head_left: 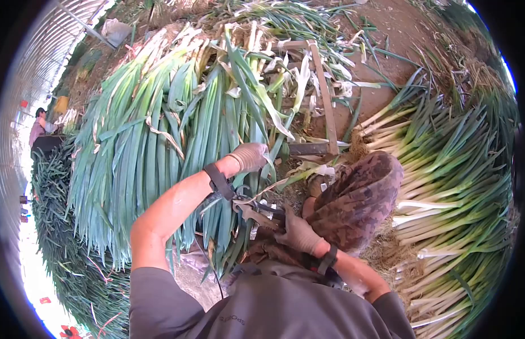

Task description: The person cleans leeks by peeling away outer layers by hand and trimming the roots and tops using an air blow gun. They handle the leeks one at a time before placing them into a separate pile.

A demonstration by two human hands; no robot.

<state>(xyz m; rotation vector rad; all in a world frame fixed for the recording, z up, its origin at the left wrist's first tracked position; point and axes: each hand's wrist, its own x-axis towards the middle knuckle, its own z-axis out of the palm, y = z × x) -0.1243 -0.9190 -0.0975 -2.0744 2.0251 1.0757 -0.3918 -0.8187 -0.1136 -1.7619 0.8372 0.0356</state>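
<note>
My left hand (251, 157), in a pale glove, is closed at the right edge of a large heap of long green onions (155, 130). A green leaf shows at its fingertips. Low in front of my body, my gloved right hand (299, 231) has its fingers curled beside my bent knee. A dark, narrow piece (261, 208) and a greyish-brown strip (254, 216) lie at its fingertips; I cannot tell what the hand grips. Dark bands circle both wrists. Loose leaves hang down between my arms.
A wooden frame (323, 93) stands ahead beside peeled leaf scraps. Rows of green onions with pale stalks (437, 198) lie on the right, roots toward me. Another dark green pile (76, 226) spreads at left. A person (39, 127) is at the far left.
</note>
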